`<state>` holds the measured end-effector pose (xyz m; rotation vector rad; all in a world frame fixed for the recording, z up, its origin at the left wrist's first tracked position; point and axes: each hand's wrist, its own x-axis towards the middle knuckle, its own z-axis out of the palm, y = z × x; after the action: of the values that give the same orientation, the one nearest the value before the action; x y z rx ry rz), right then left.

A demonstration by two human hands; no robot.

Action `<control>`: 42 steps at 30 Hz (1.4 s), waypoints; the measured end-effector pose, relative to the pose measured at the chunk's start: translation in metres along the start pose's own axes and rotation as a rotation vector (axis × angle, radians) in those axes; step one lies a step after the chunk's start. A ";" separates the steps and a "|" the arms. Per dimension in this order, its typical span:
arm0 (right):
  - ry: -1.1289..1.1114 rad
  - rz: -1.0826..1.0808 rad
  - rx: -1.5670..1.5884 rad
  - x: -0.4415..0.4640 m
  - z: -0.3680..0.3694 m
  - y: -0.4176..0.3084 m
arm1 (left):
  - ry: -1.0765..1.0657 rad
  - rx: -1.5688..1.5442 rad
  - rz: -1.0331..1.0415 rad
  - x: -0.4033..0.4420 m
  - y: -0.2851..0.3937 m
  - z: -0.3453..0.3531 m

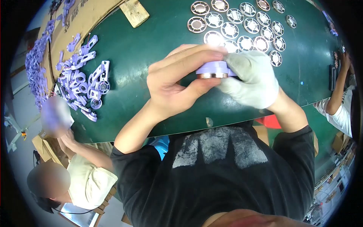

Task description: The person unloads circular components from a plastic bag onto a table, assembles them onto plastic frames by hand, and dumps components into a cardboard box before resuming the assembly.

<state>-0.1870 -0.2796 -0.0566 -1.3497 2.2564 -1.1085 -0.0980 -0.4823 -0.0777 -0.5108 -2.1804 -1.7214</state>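
Note:
Above the green table, my left hand (172,79), bare, is closed with fingertips on top and thumb beneath a round purple plastic part (211,68). A shiny copper-coloured disc (213,75) sits flush against the underside of this part, seen edge-on. From the other side my right hand (251,79), in a pale glove, grips the same part, its fingertips and thumb closed around the edge. The gloved fingers hide the part's right end. Just beyond my hands lie several round spoked metal discs (229,30), some silver and some copper-coloured.
A heap of purple plastic parts (79,81) lies at the left on the green table (136,49). Behind are cardboard (90,15) and a wooden block (134,13). One person (87,174) sits at the left; another person's arm (340,83) reaches in at the right.

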 end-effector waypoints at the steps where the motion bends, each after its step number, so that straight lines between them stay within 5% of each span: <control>1: 0.044 0.037 0.055 -0.001 0.002 0.000 | -0.023 -0.020 -0.028 0.005 0.001 -0.003; 5: 0.199 0.200 0.085 0.015 -0.004 -0.009 | -0.177 0.073 -0.020 0.059 -0.008 -0.030; 10: 0.617 0.108 0.025 0.027 -0.009 0.016 | 0.124 -0.141 -0.643 0.171 -0.064 -0.088; 12: 0.580 0.152 0.069 0.022 -0.013 0.017 | 0.155 -0.313 -0.608 0.216 -0.148 -0.122; 14: 0.501 0.185 0.034 0.027 -0.010 0.013 | 0.408 -0.562 -0.640 0.244 -0.175 -0.117; 15: 0.481 0.156 -0.042 0.027 -0.007 0.014 | 0.108 -0.084 -0.259 0.243 -0.232 -0.135; 16: 0.479 0.196 0.033 0.027 -0.001 0.008 | 0.256 -0.532 -0.501 0.258 -0.254 -0.142; 17: 0.440 0.229 0.081 0.029 -0.002 0.000 | 0.134 -0.074 -0.475 0.271 -0.274 -0.145; 18: 0.446 0.228 0.010 0.029 0.000 -0.006 | 0.631 -0.642 -0.526 0.273 -0.231 -0.111; 23: 0.419 0.287 0.041 0.028 0.003 -0.007 | 0.035 0.168 -0.478 0.212 -0.140 -0.114; 25: 0.406 0.294 0.032 0.026 0.002 -0.009 | 0.076 0.771 -0.356 0.149 -0.079 -0.134; 27: 0.402 0.248 0.023 0.026 0.001 -0.004 | 0.012 1.294 -0.671 0.091 -0.039 -0.166; 30: 0.401 0.276 0.074 0.026 0.004 0.005 | 0.260 1.720 -0.869 0.000 -0.025 -0.210; 32: 0.345 0.328 0.139 0.028 0.001 0.008 | 0.168 1.701 -1.023 -0.037 -0.024 -0.237; 35: 0.340 0.280 0.134 0.025 0.004 0.023 | 0.164 1.571 -0.671 -0.079 -0.039 -0.253; 42: 0.335 0.265 0.139 0.024 0.005 0.031 | 0.288 1.237 -0.525 -0.081 -0.021 -0.240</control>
<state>-0.2156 -0.2938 -0.0790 -0.8298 2.4398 -1.4478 -0.0294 -0.7270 -0.0786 0.6132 -2.6999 -0.2600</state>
